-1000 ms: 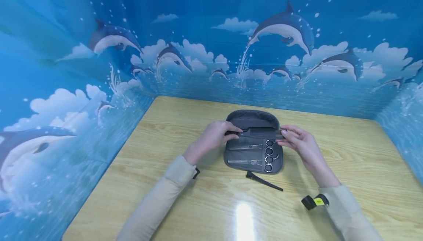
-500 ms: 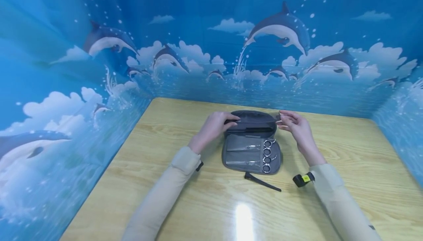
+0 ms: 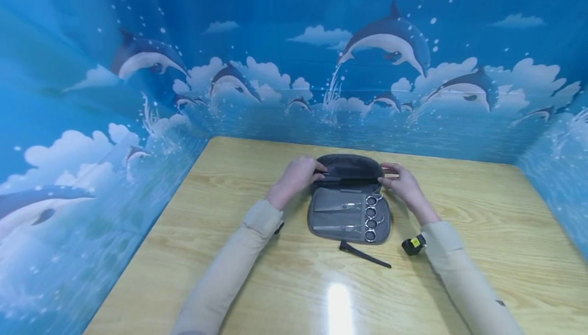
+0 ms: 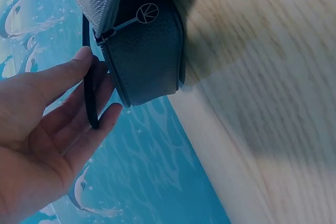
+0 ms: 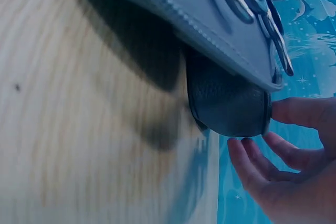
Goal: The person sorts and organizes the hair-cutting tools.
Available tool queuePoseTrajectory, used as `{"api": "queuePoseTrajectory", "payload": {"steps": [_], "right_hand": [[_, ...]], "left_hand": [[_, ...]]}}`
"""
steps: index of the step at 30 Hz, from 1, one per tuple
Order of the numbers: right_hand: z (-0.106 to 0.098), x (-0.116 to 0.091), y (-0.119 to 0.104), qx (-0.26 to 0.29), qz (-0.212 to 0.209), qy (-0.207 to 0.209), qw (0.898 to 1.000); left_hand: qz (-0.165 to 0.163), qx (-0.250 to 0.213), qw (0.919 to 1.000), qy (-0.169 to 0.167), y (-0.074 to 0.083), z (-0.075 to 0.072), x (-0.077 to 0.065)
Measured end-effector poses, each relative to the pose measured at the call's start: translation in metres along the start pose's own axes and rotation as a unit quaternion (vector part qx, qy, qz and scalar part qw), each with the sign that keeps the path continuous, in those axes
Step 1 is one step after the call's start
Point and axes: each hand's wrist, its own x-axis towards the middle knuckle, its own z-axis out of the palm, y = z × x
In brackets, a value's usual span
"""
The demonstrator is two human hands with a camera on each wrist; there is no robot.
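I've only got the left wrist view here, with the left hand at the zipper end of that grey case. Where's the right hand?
Observer: The right wrist view shows the right hand at the opposite end of the grey case.
Operator: Anything lying loose nearby?
Observer: Yes, in the head view a slim black clip lies on the table, on the person's side of the case.
Operator: And what's inside?
Observer: The head view shows two pairs of scissors tucked against the grey flap that's folded open toward the person.
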Motion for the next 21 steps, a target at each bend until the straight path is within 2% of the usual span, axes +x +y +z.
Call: {"api": "queuePoseTrajectory", "payload": {"steps": [10,15,21], "right_hand": [[-0.002,0.000,0.003,-0.009,-0.012,0.007,1.000],[-0.002,0.001,0.006,-0.012,-0.024,-0.003,1.000],[-0.001,0.002,0.009,0.011,-0.022,-0.011,1.000]], "left_hand": [[0.013,0.037,0.9992,-0.002,0.003,0.006,0.011],[0.020,0.040,0.9989,-0.011,0.004,0.011,0.015],[0.019,0.035,0.9989,-0.026,0.005,0.017,0.019]]}}
